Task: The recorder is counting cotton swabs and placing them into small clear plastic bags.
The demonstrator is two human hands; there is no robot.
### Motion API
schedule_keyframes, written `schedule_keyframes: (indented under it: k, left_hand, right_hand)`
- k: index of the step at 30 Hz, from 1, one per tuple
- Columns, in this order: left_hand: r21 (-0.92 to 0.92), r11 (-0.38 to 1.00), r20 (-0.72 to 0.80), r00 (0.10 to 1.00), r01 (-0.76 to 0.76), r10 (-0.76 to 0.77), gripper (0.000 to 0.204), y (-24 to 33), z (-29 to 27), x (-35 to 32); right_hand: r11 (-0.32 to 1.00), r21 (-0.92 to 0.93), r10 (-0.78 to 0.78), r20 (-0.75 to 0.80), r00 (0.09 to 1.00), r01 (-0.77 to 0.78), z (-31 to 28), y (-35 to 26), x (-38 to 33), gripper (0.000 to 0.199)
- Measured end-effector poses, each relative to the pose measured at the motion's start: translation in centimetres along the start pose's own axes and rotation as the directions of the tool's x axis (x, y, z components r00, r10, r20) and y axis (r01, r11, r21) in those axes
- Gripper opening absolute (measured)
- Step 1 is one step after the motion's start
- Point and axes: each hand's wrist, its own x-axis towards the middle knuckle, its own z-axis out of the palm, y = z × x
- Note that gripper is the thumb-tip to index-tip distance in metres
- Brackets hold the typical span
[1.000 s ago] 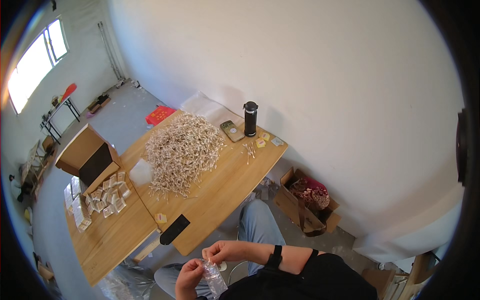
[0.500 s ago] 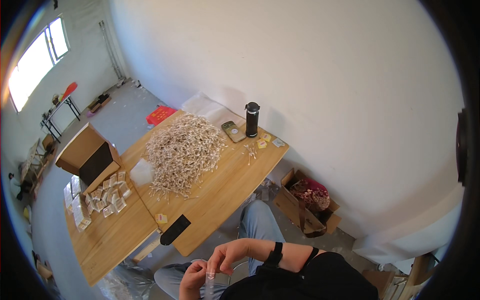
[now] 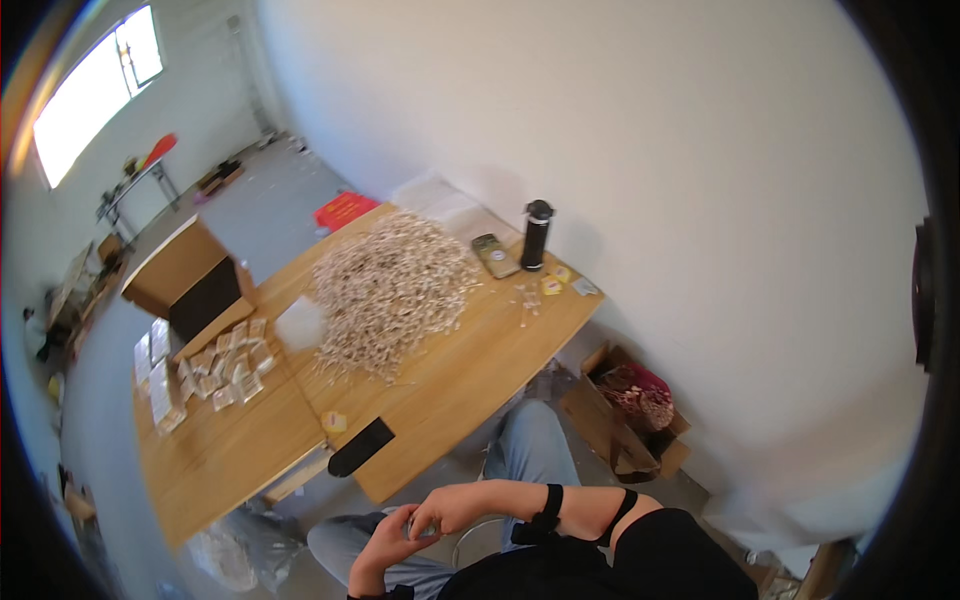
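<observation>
Above my lap, near the table's front edge, my left hand (image 3: 388, 540) and my right hand (image 3: 443, 509) are brought together with bent fingers. Between them a bit of clear plastic bag (image 3: 427, 530) shows; most of it is hidden by the fingers. On the wooden table (image 3: 450, 370) beyond lies a big heap of cotton swabs (image 3: 392, 295). Several small clear packs of swabs (image 3: 222, 365) are scattered to the left. A white, translucent plastic sheet (image 3: 301, 325) rests beside the heap.
An open cardboard box (image 3: 168, 262) stands at the table's left. A black bottle (image 3: 536, 236) and a phone (image 3: 496, 257) are at the back right. A flat black piece (image 3: 361, 447) juts over the front edge. Another cardboard box (image 3: 598, 418) sits on the floor at right.
My hands have closed in on each other, and the clear bag that hung below the fingers is now mostly covered. The view has shifted, so the table appears farther right.
</observation>
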Motion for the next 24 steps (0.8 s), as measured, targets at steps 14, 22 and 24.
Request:
schedule_keyframes:
  k: [14, 22, 24]
  left_hand:
    - [0.287, 0.903, -0.738, 0.675, 0.318, -0.003, 0.053, -16.9, -6.3, 4.3]
    - [0.331, 0.806, -0.746, 0.659, 0.490, -0.095, 0.053, -20.6, -8.1, 8.4]
    - [0.404, 0.786, -0.761, 0.649, 0.468, 0.005, 0.047, -20.6, -8.0, 9.1]
  right_hand:
    - [0.749, -0.452, -0.192, -0.848, 0.494, -0.485, -7.5, 16.6, 4.0, 0.030]
    - [0.585, -0.500, -0.184, -0.849, 0.496, -0.639, -7.6, 16.2, 4.5, 0.030]
    - [0.573, -0.516, -0.201, -0.842, 0.501, -0.637, -7.7, 16.0, 4.9, 0.030]
